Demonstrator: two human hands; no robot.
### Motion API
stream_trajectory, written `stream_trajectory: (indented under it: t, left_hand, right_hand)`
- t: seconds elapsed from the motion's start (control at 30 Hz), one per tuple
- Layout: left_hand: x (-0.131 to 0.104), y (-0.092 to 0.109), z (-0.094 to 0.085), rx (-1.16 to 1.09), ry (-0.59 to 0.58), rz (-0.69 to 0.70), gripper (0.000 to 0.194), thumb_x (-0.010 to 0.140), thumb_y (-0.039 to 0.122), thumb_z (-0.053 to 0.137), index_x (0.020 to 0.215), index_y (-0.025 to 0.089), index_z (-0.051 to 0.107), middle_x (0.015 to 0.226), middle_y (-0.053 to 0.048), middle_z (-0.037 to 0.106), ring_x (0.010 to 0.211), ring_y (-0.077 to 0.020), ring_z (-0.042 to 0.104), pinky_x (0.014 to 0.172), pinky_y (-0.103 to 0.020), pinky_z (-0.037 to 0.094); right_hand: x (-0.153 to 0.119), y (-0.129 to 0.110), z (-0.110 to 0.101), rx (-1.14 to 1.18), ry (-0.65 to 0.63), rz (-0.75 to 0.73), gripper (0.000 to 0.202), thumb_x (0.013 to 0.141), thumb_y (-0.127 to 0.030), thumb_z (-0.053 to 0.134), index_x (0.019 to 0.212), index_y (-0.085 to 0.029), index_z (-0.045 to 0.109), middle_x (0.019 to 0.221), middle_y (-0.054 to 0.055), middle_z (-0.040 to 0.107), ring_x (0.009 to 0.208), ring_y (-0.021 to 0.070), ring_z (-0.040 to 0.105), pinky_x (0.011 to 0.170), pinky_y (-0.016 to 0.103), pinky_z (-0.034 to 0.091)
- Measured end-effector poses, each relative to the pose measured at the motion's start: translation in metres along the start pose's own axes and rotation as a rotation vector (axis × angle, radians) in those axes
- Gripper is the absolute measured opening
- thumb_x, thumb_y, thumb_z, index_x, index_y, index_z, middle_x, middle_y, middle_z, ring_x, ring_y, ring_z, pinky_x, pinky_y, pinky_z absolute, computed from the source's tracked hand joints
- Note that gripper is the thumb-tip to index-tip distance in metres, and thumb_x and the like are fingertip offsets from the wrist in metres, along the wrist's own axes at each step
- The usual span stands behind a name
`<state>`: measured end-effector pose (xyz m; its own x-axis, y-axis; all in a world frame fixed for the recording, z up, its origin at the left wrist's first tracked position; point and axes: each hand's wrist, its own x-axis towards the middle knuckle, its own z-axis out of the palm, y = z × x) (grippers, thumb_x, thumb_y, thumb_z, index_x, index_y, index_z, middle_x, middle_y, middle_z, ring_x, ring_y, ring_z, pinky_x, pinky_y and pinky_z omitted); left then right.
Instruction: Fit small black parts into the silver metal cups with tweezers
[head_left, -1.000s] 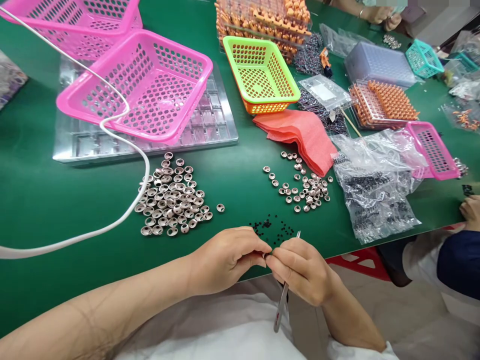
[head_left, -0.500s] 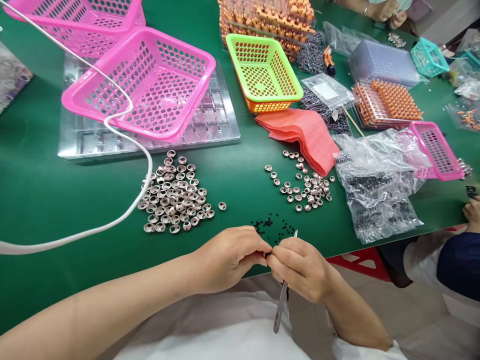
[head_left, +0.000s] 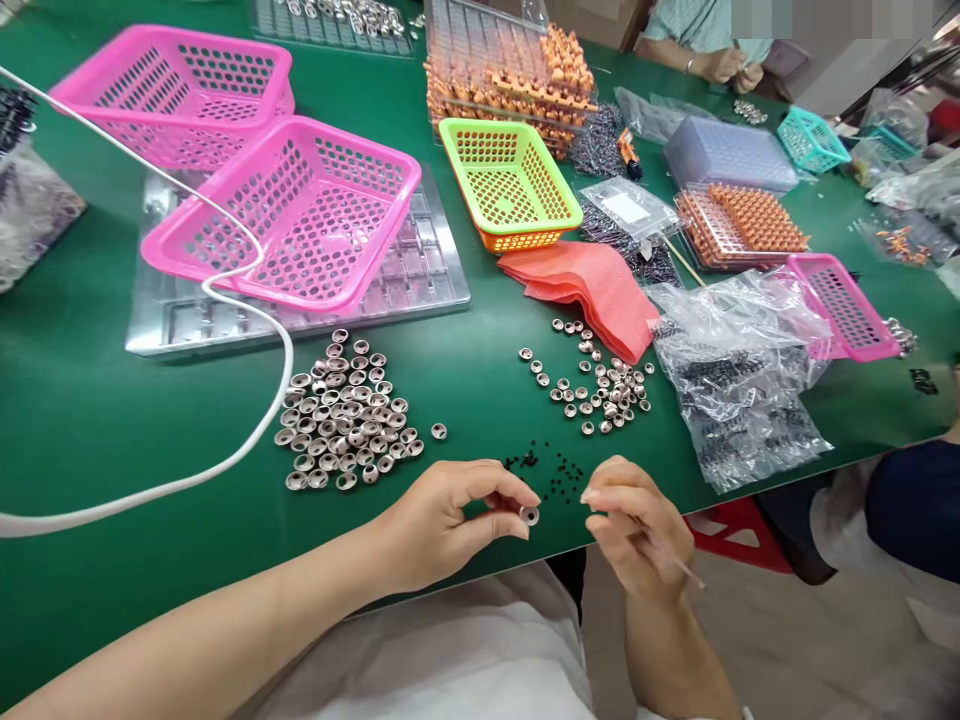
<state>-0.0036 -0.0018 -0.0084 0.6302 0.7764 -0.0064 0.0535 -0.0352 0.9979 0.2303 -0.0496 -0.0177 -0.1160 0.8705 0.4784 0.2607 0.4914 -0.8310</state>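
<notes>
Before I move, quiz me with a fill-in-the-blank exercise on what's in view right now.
The hand pinching the small metal ring is the ____ one.
The tiny parts scattered just beyond that ring are ____ in colour.
The light green basket sits nested in an ____ basket.
The cable crossing the nearer pink basket is ____ in colour.

Missing words: left; black; orange; white.

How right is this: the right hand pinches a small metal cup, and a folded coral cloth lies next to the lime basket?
One slip: it is the left hand that pinches the small metal cup, as the head view shows. The folded coral cloth does lie next to the lime basket.
</notes>
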Motion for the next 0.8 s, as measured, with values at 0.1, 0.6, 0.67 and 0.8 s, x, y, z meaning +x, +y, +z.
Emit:
stream_trajectory:
  t: [0.1,0.6,0.67,0.8]
  left_hand:
    - [0.001,0.001,0.002,-0.029,0.002,-0.03,0.01,0.088,0.018,0.07,0.095,0.014,0.075,0.084,-0.005,0.075,0.073,-0.0147,0.07,0.069,-0.023,0.056]
    - [-0.006,0.015,-0.057,1.121,-0.016,-0.281,0.032,0.095,0.017,0.047,0.107,0.011,0.075,0.101,-0.015,0.069,0.1,-0.0322,0.064,0.084,-0.046,0.056]
    - [-0.002,0.02,-0.061,1.196,-0.06,-0.363,0.027,0.093,0.016,0.052,0.102,0.012,0.077,0.098,-0.014,0.07,0.1,-0.0335,0.064,0.086,-0.047,0.056]
    - [0.008,0.034,-0.065,1.288,-0.083,-0.507,0.019,0.086,0.02,0.068,0.102,0.012,0.075,0.1,-0.015,0.071,0.102,-0.0359,0.065,0.088,-0.048,0.055]
  right_hand:
    - [-0.006,0.005,0.0,0.056,0.196,0.074,0.019,0.098,-0.022,0.052,0.1,-0.021,0.071,0.083,0.006,0.062,0.074,0.0189,0.057,0.062,0.035,0.047]
    - [-0.015,0.029,-0.007,0.275,0.403,0.306,0.044,0.103,-0.051,0.038,0.107,-0.026,0.074,0.094,0.004,0.053,0.068,0.0134,0.054,0.057,0.029,0.042]
    - [-0.018,0.032,-0.007,0.301,0.394,0.307,0.044,0.104,-0.049,0.038,0.106,-0.025,0.074,0.092,0.005,0.054,0.068,0.0136,0.056,0.056,0.03,0.044]
    - [-0.022,0.037,-0.006,0.343,0.423,0.308,0.043,0.104,-0.045,0.038,0.102,-0.022,0.074,0.088,0.005,0.057,0.066,0.0141,0.059,0.055,0.03,0.047]
